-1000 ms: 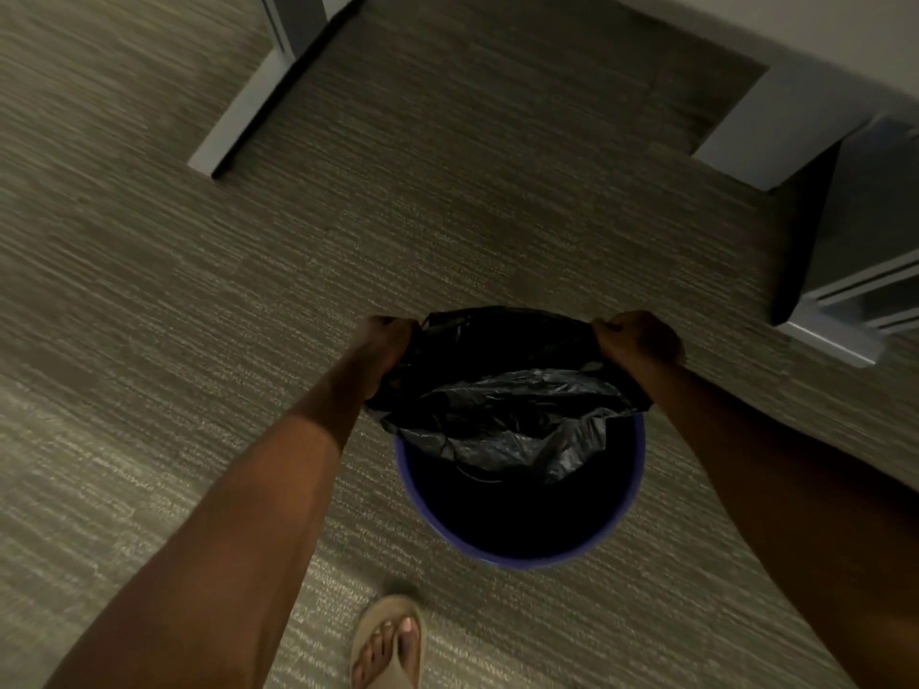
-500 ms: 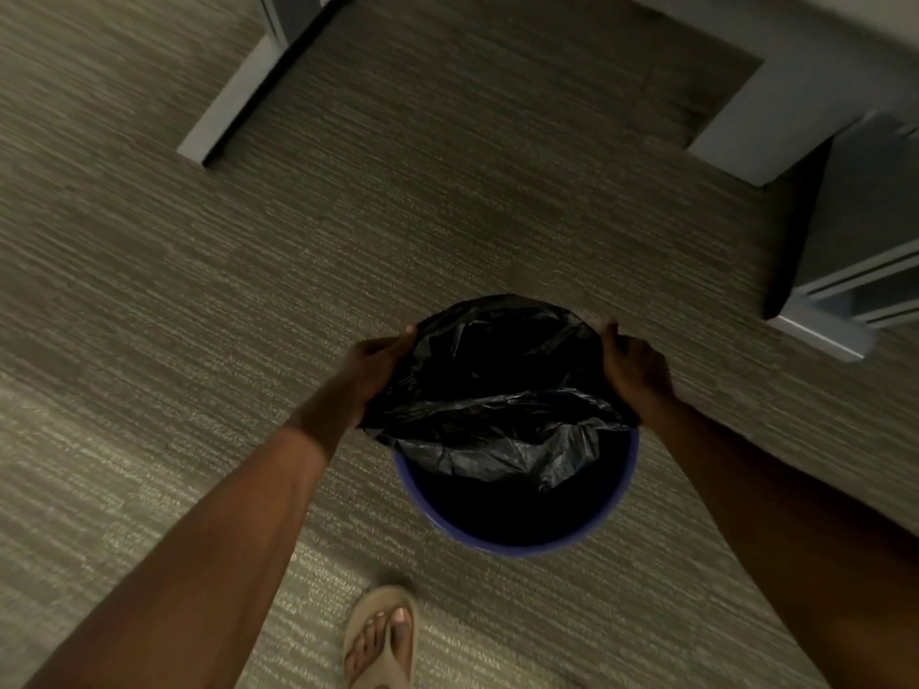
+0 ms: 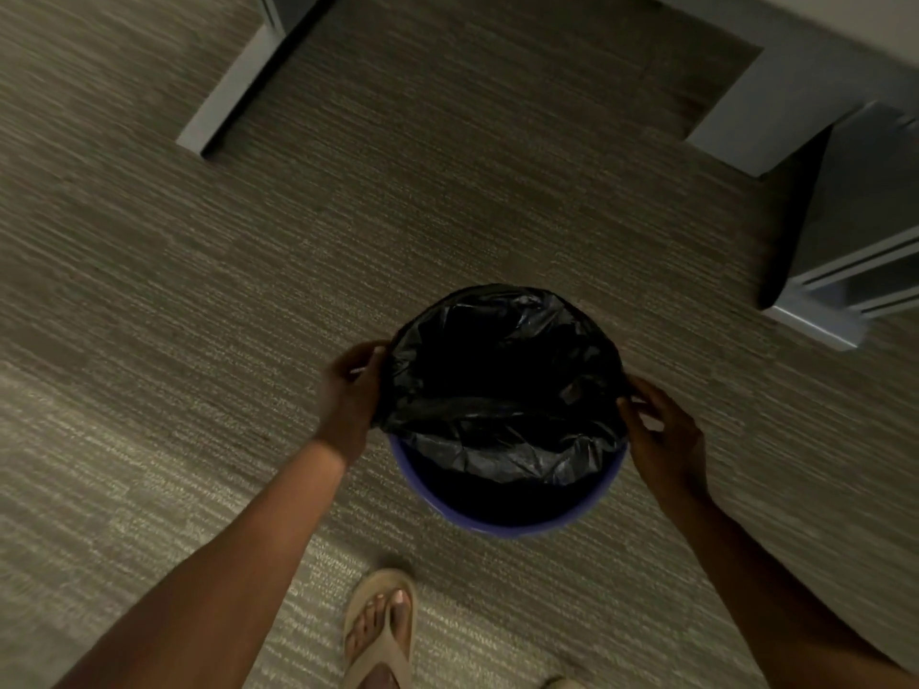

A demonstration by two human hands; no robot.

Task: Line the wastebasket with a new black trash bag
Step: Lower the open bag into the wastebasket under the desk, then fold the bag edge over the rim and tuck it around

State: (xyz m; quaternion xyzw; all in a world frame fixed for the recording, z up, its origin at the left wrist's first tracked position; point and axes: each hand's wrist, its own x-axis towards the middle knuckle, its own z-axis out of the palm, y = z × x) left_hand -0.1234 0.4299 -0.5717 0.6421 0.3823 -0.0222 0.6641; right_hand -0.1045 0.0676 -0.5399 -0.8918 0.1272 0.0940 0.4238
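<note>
A round blue wastebasket [image 3: 502, 524] stands on the carpet below me. A black trash bag [image 3: 502, 370] is spread open over its far half, folded over the far rim; its near edge sags crumpled inside the basket, leaving the near blue rim bare. My left hand [image 3: 348, 395] grips the bag's edge at the left side of the rim. My right hand [image 3: 661, 430] pinches the bag's edge at the right side of the rim.
Grey striped carpet lies all around. A grey desk leg [image 3: 238, 87] runs along the floor at the upper left, another [image 3: 766, 116] at the upper right. A grey drawer cabinet [image 3: 855, 251] stands at the right. My sandalled foot [image 3: 380, 629] is just in front of the basket.
Both hands have moved down and apart along the rim, pulling the bag's mouth wider and lower over the basket's far edge. The bag now lies flatter and more open.
</note>
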